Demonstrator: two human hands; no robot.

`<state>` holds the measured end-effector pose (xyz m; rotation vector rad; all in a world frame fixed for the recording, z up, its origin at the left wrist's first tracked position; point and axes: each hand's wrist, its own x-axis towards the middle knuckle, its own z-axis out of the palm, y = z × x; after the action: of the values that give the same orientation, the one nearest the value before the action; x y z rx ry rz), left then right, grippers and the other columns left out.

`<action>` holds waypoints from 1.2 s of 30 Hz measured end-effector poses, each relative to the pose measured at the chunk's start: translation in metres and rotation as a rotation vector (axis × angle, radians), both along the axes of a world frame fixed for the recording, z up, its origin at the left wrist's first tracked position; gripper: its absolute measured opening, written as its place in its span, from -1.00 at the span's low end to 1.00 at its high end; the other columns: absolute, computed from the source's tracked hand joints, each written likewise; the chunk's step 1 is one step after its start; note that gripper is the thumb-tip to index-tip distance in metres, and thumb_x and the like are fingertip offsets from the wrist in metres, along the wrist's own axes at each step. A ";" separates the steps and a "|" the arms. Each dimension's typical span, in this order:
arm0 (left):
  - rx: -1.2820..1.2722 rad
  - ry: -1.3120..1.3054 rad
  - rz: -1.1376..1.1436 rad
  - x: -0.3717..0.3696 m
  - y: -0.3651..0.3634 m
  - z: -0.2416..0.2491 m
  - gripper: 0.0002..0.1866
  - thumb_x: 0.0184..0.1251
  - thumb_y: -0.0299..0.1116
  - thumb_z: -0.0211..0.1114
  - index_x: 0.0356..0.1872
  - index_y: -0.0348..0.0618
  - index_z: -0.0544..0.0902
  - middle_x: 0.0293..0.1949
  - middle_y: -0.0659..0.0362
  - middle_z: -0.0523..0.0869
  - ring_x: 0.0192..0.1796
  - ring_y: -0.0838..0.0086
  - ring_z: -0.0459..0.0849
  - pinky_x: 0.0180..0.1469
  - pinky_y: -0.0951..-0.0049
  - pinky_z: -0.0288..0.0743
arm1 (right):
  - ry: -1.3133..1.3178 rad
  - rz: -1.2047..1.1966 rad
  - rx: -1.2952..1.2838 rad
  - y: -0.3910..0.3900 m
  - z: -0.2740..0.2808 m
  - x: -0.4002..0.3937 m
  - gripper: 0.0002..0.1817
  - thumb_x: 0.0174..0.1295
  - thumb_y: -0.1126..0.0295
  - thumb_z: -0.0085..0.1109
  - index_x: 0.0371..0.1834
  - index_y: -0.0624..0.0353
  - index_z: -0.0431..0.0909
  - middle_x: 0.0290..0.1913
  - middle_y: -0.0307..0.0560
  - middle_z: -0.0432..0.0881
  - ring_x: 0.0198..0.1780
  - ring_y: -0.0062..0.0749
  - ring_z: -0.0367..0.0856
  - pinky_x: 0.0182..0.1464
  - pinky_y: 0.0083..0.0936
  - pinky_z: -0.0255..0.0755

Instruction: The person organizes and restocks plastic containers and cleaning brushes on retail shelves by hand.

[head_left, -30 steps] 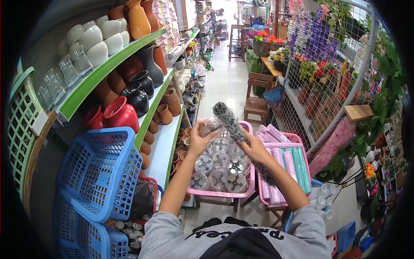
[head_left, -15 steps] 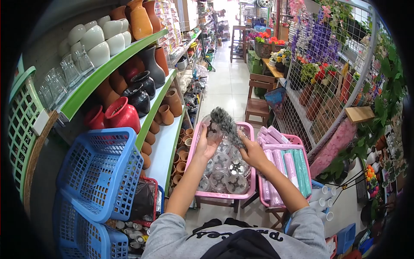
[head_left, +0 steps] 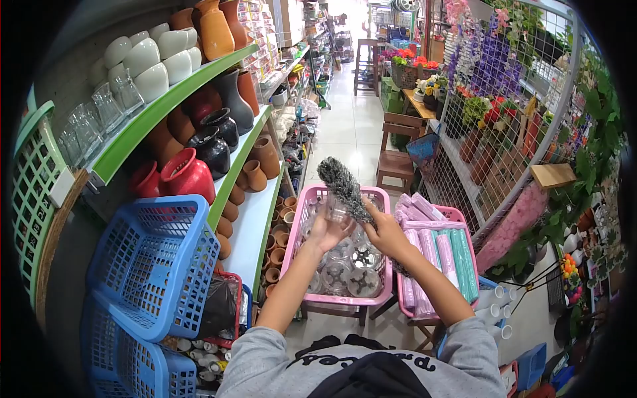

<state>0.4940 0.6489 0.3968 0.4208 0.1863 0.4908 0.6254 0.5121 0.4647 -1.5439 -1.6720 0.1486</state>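
My left hand is wrapped round a clear glass, partly hidden behind the duster. My right hand grips a fluffy grey-and-black duster, whose head slants up to the left across the glass. Both hands are above a pink basket, which holds several clear glass pieces with dark patterns on them. Some of these are hidden by my forearms and hands.
Right of the glassware, a second pink basket holds wrapped pink and green packs. Blue baskets are stacked at the left, below shelves of vases and bowls. A wooden chair stands ahead, near a wire rack.
My left hand has moved slightly right and down with the glass, turning it behind the duster. The duster's head has shifted up and left.
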 end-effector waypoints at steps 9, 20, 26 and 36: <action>0.365 0.253 0.107 0.005 -0.012 0.013 -0.37 0.30 0.32 -0.27 0.17 0.18 0.39 0.09 0.30 0.49 0.02 0.45 0.47 0.13 0.15 0.34 | 0.099 0.006 0.010 0.004 0.008 -0.004 -0.36 0.10 0.48 0.00 0.33 0.15 0.14 -0.31 0.30 0.58 -0.29 0.12 0.57 -0.18 -0.21 0.40; 0.335 -0.085 0.065 0.006 -0.016 0.027 -0.24 0.21 0.41 -0.28 0.17 0.05 0.40 0.07 0.21 0.53 0.08 0.39 0.49 0.08 0.15 0.37 | 0.117 0.034 -0.076 0.000 0.008 -0.014 -0.38 0.15 0.39 0.02 0.34 0.01 0.13 -0.39 0.30 0.58 -0.31 0.19 0.56 -0.19 -0.11 0.40; 0.155 -0.257 0.123 -0.012 -0.008 0.039 -0.32 0.22 0.28 -0.09 0.12 -0.06 0.43 -0.01 0.13 0.57 0.05 0.26 0.52 0.12 0.13 0.36 | -0.245 0.116 -0.187 -0.021 -0.009 0.011 -0.43 0.18 0.30 0.01 0.31 -0.01 0.18 -0.46 0.25 0.57 -0.38 0.17 0.56 -0.24 -0.08 0.41; 0.333 -0.051 0.211 -0.004 0.011 0.024 -0.40 0.26 0.22 -0.14 0.05 -0.04 0.49 -0.03 0.17 0.58 0.04 0.37 0.52 0.14 0.20 0.37 | -0.048 0.108 -0.187 -0.018 -0.029 0.010 -0.45 0.19 0.30 0.01 0.30 0.04 0.23 -0.55 0.31 0.52 -0.42 0.14 0.55 -0.27 -0.14 0.39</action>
<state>0.4897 0.6598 0.4207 0.7175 0.0993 0.7434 0.6356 0.4942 0.4359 -1.6043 -1.8230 0.3348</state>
